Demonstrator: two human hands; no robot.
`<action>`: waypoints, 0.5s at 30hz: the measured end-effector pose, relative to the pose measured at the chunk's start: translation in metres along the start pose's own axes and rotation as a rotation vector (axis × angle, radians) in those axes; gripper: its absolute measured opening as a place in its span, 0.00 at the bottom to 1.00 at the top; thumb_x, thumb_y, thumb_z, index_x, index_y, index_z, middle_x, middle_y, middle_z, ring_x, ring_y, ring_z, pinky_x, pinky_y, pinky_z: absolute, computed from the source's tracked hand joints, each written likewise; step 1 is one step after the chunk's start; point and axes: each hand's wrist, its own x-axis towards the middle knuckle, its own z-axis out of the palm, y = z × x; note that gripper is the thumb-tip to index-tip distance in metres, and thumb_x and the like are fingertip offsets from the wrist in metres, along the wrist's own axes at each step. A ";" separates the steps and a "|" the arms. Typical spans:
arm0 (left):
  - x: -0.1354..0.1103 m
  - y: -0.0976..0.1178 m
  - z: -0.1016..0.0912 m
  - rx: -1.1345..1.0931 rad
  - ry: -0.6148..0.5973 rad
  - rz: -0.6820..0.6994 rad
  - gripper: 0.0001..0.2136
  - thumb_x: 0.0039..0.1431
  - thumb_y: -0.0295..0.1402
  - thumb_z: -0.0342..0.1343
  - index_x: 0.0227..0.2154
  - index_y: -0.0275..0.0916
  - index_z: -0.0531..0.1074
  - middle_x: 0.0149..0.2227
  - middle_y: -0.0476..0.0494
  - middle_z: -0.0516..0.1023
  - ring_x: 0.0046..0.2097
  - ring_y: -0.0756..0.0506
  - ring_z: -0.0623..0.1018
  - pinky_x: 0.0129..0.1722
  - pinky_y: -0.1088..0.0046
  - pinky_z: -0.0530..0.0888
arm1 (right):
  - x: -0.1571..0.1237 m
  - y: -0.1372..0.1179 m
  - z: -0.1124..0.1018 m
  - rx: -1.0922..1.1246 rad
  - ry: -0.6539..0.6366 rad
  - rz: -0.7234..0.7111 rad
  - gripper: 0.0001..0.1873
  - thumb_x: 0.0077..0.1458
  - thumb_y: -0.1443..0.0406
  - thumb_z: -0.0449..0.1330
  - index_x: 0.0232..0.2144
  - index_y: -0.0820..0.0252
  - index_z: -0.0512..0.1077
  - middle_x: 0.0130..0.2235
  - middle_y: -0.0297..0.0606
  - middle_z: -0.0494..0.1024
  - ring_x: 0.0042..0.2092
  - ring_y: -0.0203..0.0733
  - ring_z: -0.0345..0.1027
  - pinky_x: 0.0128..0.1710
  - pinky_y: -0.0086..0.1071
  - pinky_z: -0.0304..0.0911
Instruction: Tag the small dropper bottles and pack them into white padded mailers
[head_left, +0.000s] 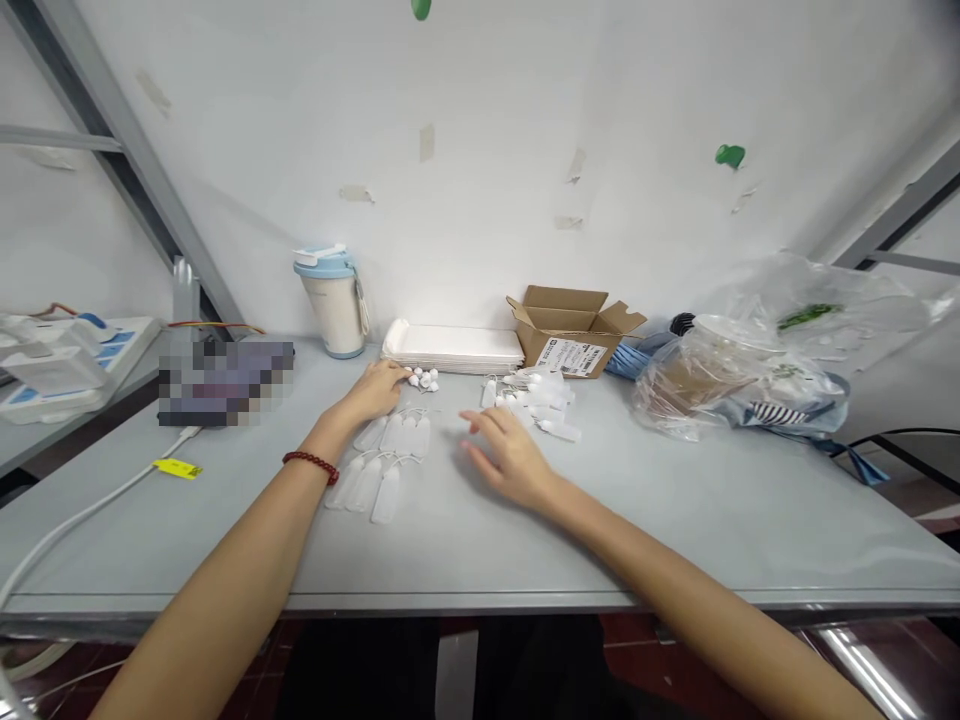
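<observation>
My left hand [377, 391], with a red bead bracelet on the wrist, reaches forward over the grey table [450, 520] and its fingertips touch a cluster of small white caps [424, 379]. Its fingers are curled toward the caps; whether they pinch one is hidden. Several small translucent plastic bottles [386, 460] lie in rows just right of that wrist. My right hand [504, 457] hovers low over the table with fingers spread, holding nothing. Just beyond it lies a loose pile of more small bottles [541, 403].
A stack of white trays [454, 349] lies by the wall, a blue-lidded tumbler [334, 300] to its left, an open cardboard box [574, 330] to its right. Clear plastic bags [742, 370] fill the right. A white cable with a yellow tag [176, 467] runs at left.
</observation>
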 end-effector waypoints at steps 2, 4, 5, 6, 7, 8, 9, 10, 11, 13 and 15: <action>0.000 -0.002 0.001 -0.031 0.013 -0.004 0.22 0.50 0.25 0.44 0.47 0.37 0.73 0.50 0.38 0.73 0.54 0.39 0.69 0.56 0.61 0.62 | 0.001 -0.013 0.005 0.100 -0.140 -0.054 0.24 0.61 0.60 0.49 0.57 0.63 0.57 0.41 0.45 0.70 0.43 0.45 0.62 0.44 0.39 0.60; 0.000 -0.004 0.001 -0.071 0.012 0.006 0.23 0.48 0.25 0.45 0.48 0.38 0.73 0.52 0.39 0.73 0.54 0.39 0.69 0.56 0.60 0.62 | 0.003 -0.019 0.009 0.139 -0.234 -0.077 0.28 0.61 0.56 0.49 0.59 0.63 0.54 0.42 0.45 0.69 0.43 0.45 0.62 0.45 0.40 0.60; 0.001 -0.004 0.001 -0.088 0.008 0.012 0.24 0.47 0.25 0.45 0.48 0.39 0.73 0.52 0.39 0.72 0.54 0.38 0.69 0.56 0.60 0.62 | 0.005 -0.019 0.011 0.146 -0.261 -0.076 0.29 0.61 0.55 0.49 0.60 0.63 0.53 0.42 0.45 0.68 0.43 0.45 0.62 0.46 0.40 0.60; 0.001 -0.005 0.001 -0.103 0.006 0.012 0.24 0.47 0.25 0.45 0.48 0.39 0.73 0.52 0.39 0.73 0.54 0.38 0.69 0.56 0.60 0.62 | 0.008 -0.019 0.012 0.150 -0.278 -0.069 0.29 0.61 0.55 0.48 0.60 0.62 0.53 0.42 0.45 0.68 0.42 0.44 0.62 0.46 0.40 0.60; 0.001 -0.005 0.001 -0.114 0.008 0.006 0.25 0.46 0.25 0.45 0.48 0.39 0.73 0.52 0.40 0.73 0.54 0.38 0.69 0.56 0.61 0.62 | 0.010 -0.018 0.014 0.151 -0.290 -0.060 0.29 0.61 0.55 0.48 0.60 0.61 0.53 0.41 0.44 0.68 0.42 0.44 0.62 0.47 0.40 0.60; 0.001 -0.004 0.001 -0.124 0.012 -0.004 0.25 0.46 0.25 0.45 0.47 0.40 0.73 0.51 0.40 0.73 0.54 0.38 0.68 0.56 0.61 0.62 | 0.013 -0.016 0.015 0.149 -0.304 -0.054 0.28 0.62 0.55 0.47 0.60 0.61 0.54 0.41 0.43 0.68 0.42 0.43 0.62 0.47 0.40 0.59; 0.001 -0.004 0.001 -0.136 0.019 -0.015 0.24 0.45 0.25 0.46 0.47 0.40 0.74 0.51 0.40 0.73 0.54 0.37 0.68 0.56 0.61 0.62 | 0.016 -0.015 0.017 0.145 -0.318 -0.050 0.28 0.62 0.55 0.47 0.60 0.60 0.55 0.40 0.43 0.68 0.41 0.43 0.62 0.47 0.40 0.59; 0.002 -0.003 0.001 -0.148 0.027 -0.024 0.24 0.44 0.26 0.46 0.46 0.40 0.74 0.50 0.40 0.74 0.54 0.37 0.68 0.56 0.61 0.62 | 0.018 -0.014 0.018 0.142 -0.326 -0.047 0.27 0.62 0.55 0.47 0.60 0.60 0.55 0.39 0.42 0.68 0.40 0.43 0.62 0.47 0.40 0.59; 0.002 -0.003 0.001 -0.160 0.033 -0.028 0.23 0.44 0.26 0.46 0.45 0.39 0.75 0.49 0.40 0.74 0.54 0.37 0.69 0.56 0.61 0.62 | 0.020 -0.014 0.019 0.138 -0.329 -0.045 0.27 0.62 0.55 0.46 0.60 0.60 0.56 0.38 0.42 0.68 0.40 0.43 0.62 0.46 0.39 0.59; 0.002 -0.001 0.001 -0.179 0.042 -0.024 0.22 0.43 0.26 0.46 0.42 0.38 0.76 0.48 0.39 0.75 0.53 0.37 0.69 0.56 0.62 0.62 | 0.022 -0.014 0.020 0.135 -0.327 -0.048 0.25 0.63 0.55 0.46 0.58 0.60 0.59 0.38 0.41 0.69 0.40 0.42 0.63 0.46 0.38 0.59; 0.001 0.000 -0.001 -0.195 0.052 -0.023 0.21 0.43 0.26 0.46 0.39 0.38 0.76 0.46 0.39 0.76 0.52 0.38 0.70 0.56 0.63 0.63 | 0.021 -0.014 0.019 0.131 -0.320 -0.043 0.23 0.63 0.55 0.46 0.55 0.60 0.62 0.39 0.42 0.69 0.42 0.42 0.63 0.46 0.37 0.58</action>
